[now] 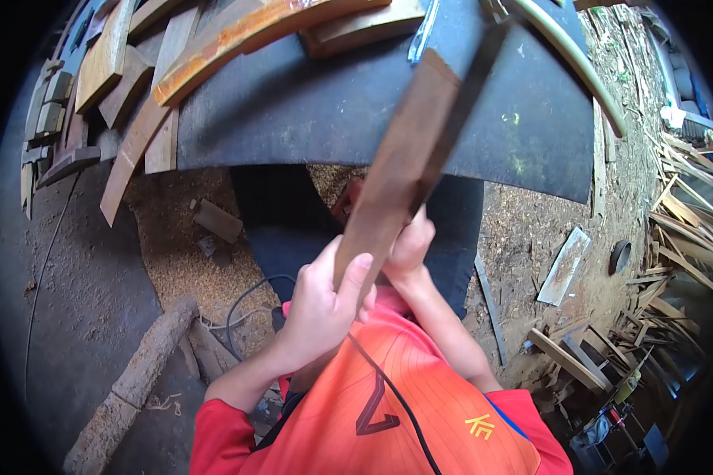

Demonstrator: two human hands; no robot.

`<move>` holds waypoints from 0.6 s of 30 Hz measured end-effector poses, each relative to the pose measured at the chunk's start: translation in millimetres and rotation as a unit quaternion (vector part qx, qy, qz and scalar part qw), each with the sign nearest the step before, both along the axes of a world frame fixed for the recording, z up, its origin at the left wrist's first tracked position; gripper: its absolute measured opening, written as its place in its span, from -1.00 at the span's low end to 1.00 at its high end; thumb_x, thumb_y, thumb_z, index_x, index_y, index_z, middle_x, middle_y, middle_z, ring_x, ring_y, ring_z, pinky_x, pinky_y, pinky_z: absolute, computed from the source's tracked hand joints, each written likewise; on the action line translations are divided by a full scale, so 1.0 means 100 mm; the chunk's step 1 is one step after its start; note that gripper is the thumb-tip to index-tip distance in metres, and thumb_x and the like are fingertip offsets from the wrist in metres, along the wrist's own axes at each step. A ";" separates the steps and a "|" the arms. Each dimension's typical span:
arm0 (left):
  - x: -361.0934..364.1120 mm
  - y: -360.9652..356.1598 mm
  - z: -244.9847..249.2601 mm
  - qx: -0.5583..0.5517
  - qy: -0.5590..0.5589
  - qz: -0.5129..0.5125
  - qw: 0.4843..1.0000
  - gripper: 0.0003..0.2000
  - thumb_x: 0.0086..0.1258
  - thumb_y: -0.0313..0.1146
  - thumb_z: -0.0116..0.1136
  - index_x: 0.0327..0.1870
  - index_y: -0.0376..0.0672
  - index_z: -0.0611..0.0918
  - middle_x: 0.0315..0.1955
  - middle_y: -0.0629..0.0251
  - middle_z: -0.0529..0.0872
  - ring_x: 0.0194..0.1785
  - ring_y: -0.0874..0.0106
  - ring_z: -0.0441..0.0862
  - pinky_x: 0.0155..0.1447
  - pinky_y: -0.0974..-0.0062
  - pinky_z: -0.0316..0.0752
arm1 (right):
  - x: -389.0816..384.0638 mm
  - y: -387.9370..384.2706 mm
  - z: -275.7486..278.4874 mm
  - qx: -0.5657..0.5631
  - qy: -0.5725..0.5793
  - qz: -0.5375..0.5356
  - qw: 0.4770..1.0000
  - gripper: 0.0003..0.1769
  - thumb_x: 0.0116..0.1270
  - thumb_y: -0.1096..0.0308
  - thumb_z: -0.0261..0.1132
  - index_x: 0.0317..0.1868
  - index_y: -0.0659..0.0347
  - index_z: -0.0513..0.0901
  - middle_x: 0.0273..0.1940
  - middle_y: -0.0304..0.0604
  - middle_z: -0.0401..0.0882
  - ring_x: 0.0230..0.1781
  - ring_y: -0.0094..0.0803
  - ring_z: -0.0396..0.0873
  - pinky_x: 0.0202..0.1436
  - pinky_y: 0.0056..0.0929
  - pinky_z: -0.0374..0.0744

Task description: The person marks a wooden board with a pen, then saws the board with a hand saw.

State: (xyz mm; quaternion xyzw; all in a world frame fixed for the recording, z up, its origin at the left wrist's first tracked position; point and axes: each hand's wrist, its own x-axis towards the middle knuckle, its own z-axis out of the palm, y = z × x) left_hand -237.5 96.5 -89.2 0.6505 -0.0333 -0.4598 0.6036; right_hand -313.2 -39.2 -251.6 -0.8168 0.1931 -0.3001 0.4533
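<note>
My left hand [330, 285] is wrapped around the lower end of a flat brown wooden board [400, 150], with the thumb across its face. The board slants up and to the right over the table edge. My right hand [412, 241] is closed in a fist just right of the board, at the lower end of a long dark strip [469, 99]. That strip runs alongside the board and is smeared by motion, so I cannot tell whether it is wood or a blade. Part of the right hand's grip is hidden behind the board.
A dark tabletop [253, 127] spans the front, with a curved wooden piece [238, 39] and several planks at its left. A pale curved rod [578, 67] lies at the right. Sawdust [182, 273] covers the ground, a log [139, 388] lies lower left, and wood scraps [681, 237] pile up right.
</note>
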 end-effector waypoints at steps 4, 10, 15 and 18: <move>-0.05 0.04 0.01 0.006 0.016 -0.012 1.000 -0.69 0.87 -0.23 0.03 0.19 -0.36 0.61 -0.54 0.32 0.70 -0.52 0.56 0.68 -0.37 0.52 0.60 | -0.09 0.15 -0.08 0.068 0.008 -0.007 0.998 -0.32 0.50 0.50 0.43 0.54 0.60 0.43 -0.26 0.11 0.85 -0.36 0.01 0.89 -0.34 -0.24 0.74; -0.08 0.03 0.01 0.007 0.010 -0.014 1.000 -0.69 0.87 -0.23 0.03 0.21 -0.37 0.61 -0.54 0.31 0.70 -0.52 0.56 0.68 -0.37 0.52 0.60 | 0.10 0.03 0.35 0.006 0.000 -0.013 1.000 -0.29 0.49 0.41 0.50 0.51 0.59 0.45 -0.22 0.13 0.87 -0.30 -0.01 0.92 -0.32 -0.28 0.77; -0.03 0.02 0.02 0.004 -0.014 -0.010 1.000 -0.68 0.88 -0.24 0.02 0.25 -0.38 0.60 -0.53 0.31 0.70 -0.52 0.56 0.68 -0.37 0.52 0.59 | -0.02 0.14 0.07 0.030 0.026 -0.005 0.999 -0.55 0.61 0.39 0.39 0.39 0.40 0.57 -0.12 -0.03 0.89 -0.26 -0.16 0.91 -0.17 -0.32 0.84; -0.02 0.03 -0.01 0.009 0.006 0.014 1.000 -0.68 0.88 -0.23 0.01 0.25 -0.37 0.60 -0.52 0.30 0.71 -0.51 0.56 0.68 -0.37 0.52 0.59 | -0.04 0.16 0.16 0.030 0.068 0.003 0.997 -0.53 0.61 0.38 0.39 0.41 0.41 0.56 -0.06 0.02 0.90 -0.20 -0.13 0.93 -0.14 -0.30 0.84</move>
